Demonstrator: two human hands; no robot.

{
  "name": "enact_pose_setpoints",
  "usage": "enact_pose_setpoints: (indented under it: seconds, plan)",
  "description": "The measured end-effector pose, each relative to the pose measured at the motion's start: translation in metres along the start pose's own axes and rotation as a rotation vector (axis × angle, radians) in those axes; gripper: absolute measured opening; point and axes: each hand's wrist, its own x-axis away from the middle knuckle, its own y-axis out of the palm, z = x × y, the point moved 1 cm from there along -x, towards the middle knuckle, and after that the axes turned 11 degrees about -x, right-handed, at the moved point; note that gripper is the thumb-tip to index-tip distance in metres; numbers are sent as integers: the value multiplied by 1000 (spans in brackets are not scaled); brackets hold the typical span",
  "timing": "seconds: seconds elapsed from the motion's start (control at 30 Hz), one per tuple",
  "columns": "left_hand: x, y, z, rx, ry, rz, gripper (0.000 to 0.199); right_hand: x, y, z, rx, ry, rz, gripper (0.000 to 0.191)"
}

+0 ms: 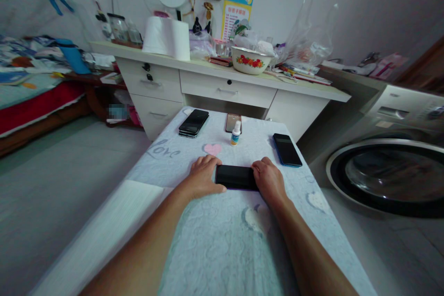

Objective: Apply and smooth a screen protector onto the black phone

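A black phone (236,177) lies sideways on the cloth-covered table (215,236), its dark screen up. My left hand (204,178) grips the phone's left end between thumb and fingers. At the other end my right hand (268,178) is closed, fingers curled against the top right corner; whether it pinches anything small is hidden. Beyond the phone stands a small white-capped bottle (236,133), with a brownish phone (233,123) lying behind it. A stack of phones (194,122) rests at the back left. Another dark phone (287,150) with a blue edge lies at the right.
Behind the table is a white desk (204,84) bearing a paper roll (166,37), a flowered bowl (251,60) and plastic bags. A washing machine (391,148) stands at the right. On the left is a bed (38,101).
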Motion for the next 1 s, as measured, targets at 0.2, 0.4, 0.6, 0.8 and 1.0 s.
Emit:
enact_pose_setpoints:
  seconds: [0.2, 0.4, 0.6, 0.8, 1.0]
  plan:
    - [0, -2, 1, 2, -11, -12, 59, 2, 5, -8, -18, -64, -8, 25]
    - [1, -4, 3, 4, -11, -17, 58, 4, 5, -13, -11, -91, -40, 26]
    - [0, -3, 2, -1, -7, -17, 60, 2, 1, -6, -12, -61, -29, 25]
    - [0, -1, 0, -10, 2, -13, 61, 1, -4, 7, -17, -22, 10, 24]
    - [0, -1, -1, -7, 12, -8, 60, -1, -6, 14, 11, 25, 19, 24]
